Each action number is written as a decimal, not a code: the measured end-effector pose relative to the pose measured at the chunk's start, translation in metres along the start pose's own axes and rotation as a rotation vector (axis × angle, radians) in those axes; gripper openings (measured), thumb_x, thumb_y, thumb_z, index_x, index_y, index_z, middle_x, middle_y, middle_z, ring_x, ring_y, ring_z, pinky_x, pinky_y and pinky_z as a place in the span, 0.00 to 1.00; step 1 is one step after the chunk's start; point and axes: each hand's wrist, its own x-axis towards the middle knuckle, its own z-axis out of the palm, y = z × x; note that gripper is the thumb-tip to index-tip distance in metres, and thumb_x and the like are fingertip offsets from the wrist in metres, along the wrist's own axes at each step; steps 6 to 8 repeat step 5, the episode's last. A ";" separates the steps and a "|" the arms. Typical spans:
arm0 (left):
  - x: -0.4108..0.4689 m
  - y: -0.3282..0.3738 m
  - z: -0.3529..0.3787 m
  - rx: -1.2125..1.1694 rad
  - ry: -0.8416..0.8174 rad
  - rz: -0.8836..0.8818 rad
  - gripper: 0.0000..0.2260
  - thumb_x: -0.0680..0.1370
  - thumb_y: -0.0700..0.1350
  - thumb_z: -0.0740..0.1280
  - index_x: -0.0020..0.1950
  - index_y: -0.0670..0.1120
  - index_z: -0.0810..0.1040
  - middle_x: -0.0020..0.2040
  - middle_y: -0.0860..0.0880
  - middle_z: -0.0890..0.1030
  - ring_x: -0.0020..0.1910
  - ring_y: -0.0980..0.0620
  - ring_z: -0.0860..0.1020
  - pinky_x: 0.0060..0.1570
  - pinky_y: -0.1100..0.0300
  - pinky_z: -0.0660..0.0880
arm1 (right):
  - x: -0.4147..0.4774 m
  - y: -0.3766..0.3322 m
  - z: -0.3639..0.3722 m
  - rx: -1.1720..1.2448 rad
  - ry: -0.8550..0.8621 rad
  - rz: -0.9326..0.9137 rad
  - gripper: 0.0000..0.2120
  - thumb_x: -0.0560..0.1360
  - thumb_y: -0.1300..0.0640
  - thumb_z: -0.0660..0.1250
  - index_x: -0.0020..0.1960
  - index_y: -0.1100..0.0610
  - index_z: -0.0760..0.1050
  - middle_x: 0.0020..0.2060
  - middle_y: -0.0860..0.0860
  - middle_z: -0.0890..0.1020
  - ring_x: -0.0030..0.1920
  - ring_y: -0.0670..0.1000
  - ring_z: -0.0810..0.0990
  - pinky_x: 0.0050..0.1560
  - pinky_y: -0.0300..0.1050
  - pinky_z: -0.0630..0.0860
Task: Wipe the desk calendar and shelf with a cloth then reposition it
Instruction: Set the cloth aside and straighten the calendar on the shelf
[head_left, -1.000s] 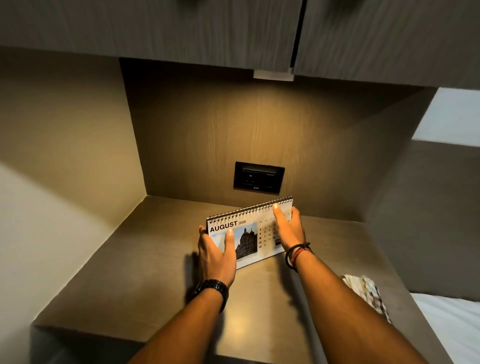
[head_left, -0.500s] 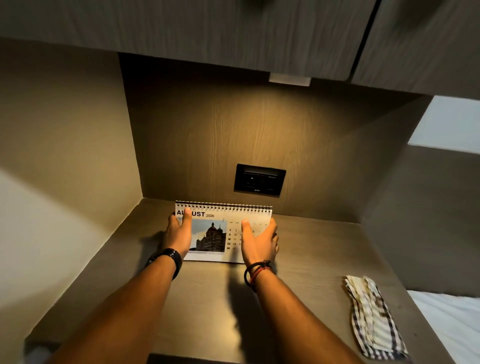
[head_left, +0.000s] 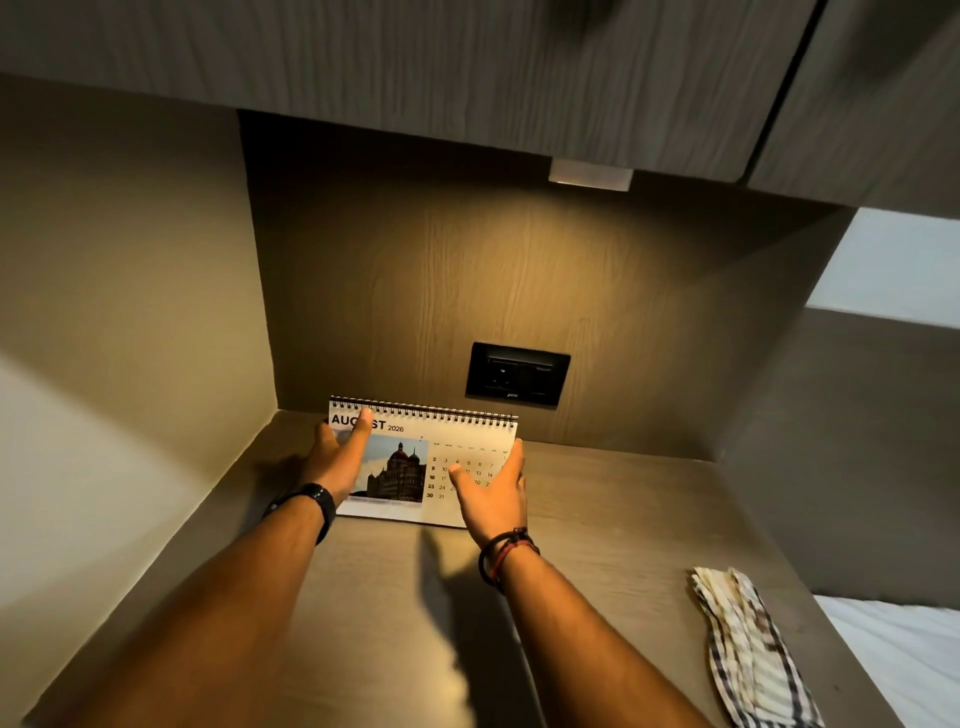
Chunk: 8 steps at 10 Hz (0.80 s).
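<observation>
A white spiral-bound desk calendar (head_left: 410, 467), showing August 2026 and a photo of a domed building, stands on the wooden shelf (head_left: 613, 519) near its back left corner, close to the back wall. My left hand (head_left: 337, 462) grips its left side, thumb across the word AUGUST. My right hand (head_left: 491, 493) holds its right side, thumb on the date grid and fingers at the right edge. A checked cloth (head_left: 753, 654) lies crumpled on the shelf at the front right, apart from both hands.
A black wall socket (head_left: 517, 373) sits in the back panel just right of the calendar. Cabinets (head_left: 467, 67) overhang the niche, with a small lamp (head_left: 589, 174) underneath. A side wall closes the left; a white bed (head_left: 914, 660) lies beyond the shelf's right edge.
Both hands have carried the calendar from the shelf's middle back toward the left rear corner and turned it square to the back wall. The cloth has stayed where it lay.
</observation>
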 end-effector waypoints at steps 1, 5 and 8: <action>0.006 -0.001 -0.001 0.001 -0.010 0.001 0.37 0.72 0.70 0.55 0.71 0.46 0.57 0.73 0.42 0.64 0.68 0.38 0.66 0.63 0.42 0.64 | 0.006 0.001 -0.002 0.011 -0.059 -0.019 0.41 0.69 0.55 0.72 0.74 0.50 0.50 0.67 0.57 0.72 0.63 0.57 0.75 0.63 0.58 0.75; -0.031 -0.001 -0.015 0.552 0.291 0.674 0.42 0.69 0.68 0.62 0.75 0.49 0.52 0.77 0.44 0.52 0.75 0.43 0.49 0.71 0.44 0.52 | -0.005 -0.006 -0.037 -0.764 0.080 -0.474 0.43 0.72 0.36 0.58 0.76 0.47 0.38 0.78 0.56 0.45 0.78 0.57 0.44 0.76 0.58 0.50; -0.031 -0.001 -0.015 0.552 0.291 0.674 0.42 0.69 0.68 0.62 0.75 0.49 0.52 0.77 0.44 0.52 0.75 0.43 0.49 0.71 0.44 0.52 | -0.005 -0.006 -0.037 -0.764 0.080 -0.474 0.43 0.72 0.36 0.58 0.76 0.47 0.38 0.78 0.56 0.45 0.78 0.57 0.44 0.76 0.58 0.50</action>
